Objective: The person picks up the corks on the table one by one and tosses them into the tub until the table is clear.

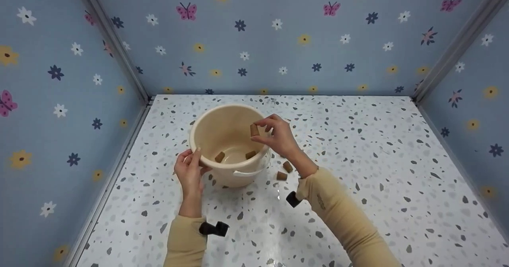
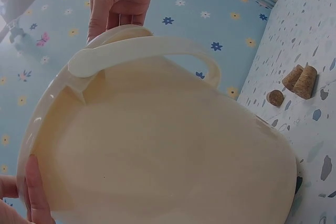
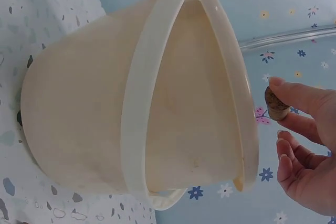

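Observation:
A cream plastic bucket (image 1: 234,177) with a pale handle (image 3: 137,93) stands on the speckled table. My left hand (image 1: 190,173) grips its rim at the near left, thumb on top and fingers against the outer wall. Over the right part of the bucket's mouth, my right hand (image 1: 278,136) pinches a cork (image 1: 254,130) between thumb and forefinger. In the right wrist view this cork (image 3: 276,103) is just outside the rim's outline. Two corks lie on the bucket's floor, one cork (image 1: 220,156) to the left and another cork (image 1: 250,154) to the right.
Right of the bucket, loose corks lie on the table, among them one cork (image 1: 282,176) and another cork (image 1: 288,166); the left wrist view has three corks (image 2: 304,82) there. Blue flowered panels (image 1: 254,40) wall the white speckled table (image 1: 377,159) at the back and sides.

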### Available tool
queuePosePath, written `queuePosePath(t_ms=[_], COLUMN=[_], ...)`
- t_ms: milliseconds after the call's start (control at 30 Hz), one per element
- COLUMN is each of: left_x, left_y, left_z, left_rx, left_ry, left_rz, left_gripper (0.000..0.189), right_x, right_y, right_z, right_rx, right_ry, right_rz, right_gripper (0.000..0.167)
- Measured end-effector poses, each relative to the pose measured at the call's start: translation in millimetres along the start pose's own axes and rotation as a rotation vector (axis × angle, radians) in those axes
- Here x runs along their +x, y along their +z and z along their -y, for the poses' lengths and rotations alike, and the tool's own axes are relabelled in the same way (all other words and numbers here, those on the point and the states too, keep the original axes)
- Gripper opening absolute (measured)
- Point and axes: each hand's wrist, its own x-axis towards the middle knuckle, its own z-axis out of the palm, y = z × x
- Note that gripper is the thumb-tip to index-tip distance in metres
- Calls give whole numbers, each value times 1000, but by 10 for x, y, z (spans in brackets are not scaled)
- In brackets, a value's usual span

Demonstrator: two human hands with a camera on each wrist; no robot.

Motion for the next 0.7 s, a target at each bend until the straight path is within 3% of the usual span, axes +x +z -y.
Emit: queuePosePath(t_ms=[433,700], left_x=[-23,-11], left_y=[1,5], left_z=[-11,-9], left_rx=[14,17], left_ry=[6,-7], left_rz=[8,0], left_gripper=[49,50], right_x=[8,3], right_y=[108,88], right_z=[115,151], right_rx=[-8,-34], right_ry=[29,-15], right_rz=[49,39], right_gripper=[41,47])
